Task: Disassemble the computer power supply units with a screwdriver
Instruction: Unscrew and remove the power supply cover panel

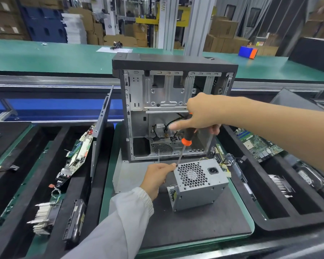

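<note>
The power supply [200, 184] stands at lower centre of the frame. My right hand [202, 113] grips the screwdriver [185, 142]; my left hand [157, 177] pinches its tip at the upper left corner screw. Risk: off-axis pressure slips the tip, stripping the screw or jabbing my fingers.

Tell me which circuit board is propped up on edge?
The circuit board in the left tray, leaning against the upright panel; the green board in the right tray lies flat.
</note>
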